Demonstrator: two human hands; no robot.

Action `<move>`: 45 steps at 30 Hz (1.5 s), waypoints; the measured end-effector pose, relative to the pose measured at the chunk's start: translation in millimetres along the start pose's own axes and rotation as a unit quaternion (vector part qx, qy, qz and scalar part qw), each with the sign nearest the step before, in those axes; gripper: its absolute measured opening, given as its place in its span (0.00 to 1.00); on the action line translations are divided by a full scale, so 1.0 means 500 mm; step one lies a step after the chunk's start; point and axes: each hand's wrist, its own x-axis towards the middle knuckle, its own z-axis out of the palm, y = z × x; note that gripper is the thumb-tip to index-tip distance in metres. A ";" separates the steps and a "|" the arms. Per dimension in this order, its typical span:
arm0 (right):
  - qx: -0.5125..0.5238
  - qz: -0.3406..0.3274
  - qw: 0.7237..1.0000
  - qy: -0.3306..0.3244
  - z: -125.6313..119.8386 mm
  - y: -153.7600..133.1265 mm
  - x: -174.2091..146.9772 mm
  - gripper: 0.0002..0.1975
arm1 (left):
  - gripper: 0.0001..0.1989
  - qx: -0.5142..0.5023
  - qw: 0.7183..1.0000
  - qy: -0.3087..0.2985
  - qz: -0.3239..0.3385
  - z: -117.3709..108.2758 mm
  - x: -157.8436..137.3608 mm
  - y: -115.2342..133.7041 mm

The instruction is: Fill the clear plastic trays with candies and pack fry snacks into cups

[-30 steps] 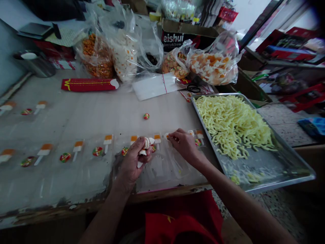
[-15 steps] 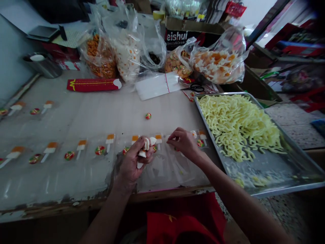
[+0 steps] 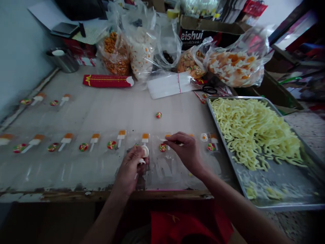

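Note:
My left hand (image 3: 130, 169) is closed around several white fried-egg gummies (image 3: 145, 151), held over the front of the table. To its right, my right hand (image 3: 187, 152) pinches a thin white piece between thumb and fingertips, seen edge-on and seemingly a fried-egg gummy. Just under those fingertips lies a round red-and-green pizza-like gummy (image 3: 163, 147). Clear plastic bags lie in a row, bearing such round gummies and orange-and-white popsicle-shaped gummies (image 3: 121, 135). Right of my right hand, a fried-egg gummy (image 3: 203, 137) lies above another round one (image 3: 211, 146).
A metal tray (image 3: 235, 171) of pale yellow gummy strips (image 3: 256, 132) stands at the right. Behind are filled plastic bags (image 3: 141, 51), scissors (image 3: 209, 89), a red package (image 3: 108, 81) and a metal cup (image 3: 62, 61). One round gummy (image 3: 158, 115) lies alone mid-table.
The view has shifted, so the table's contents appear farther right. My right hand has moved left along the row, closer to my left hand, which still holds the gummies.

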 end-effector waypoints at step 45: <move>0.229 0.117 0.961 -0.101 0.186 -0.108 0.119 0.13 | 0.15 -0.113 0.957 0.223 0.145 -0.133 0.004 0.040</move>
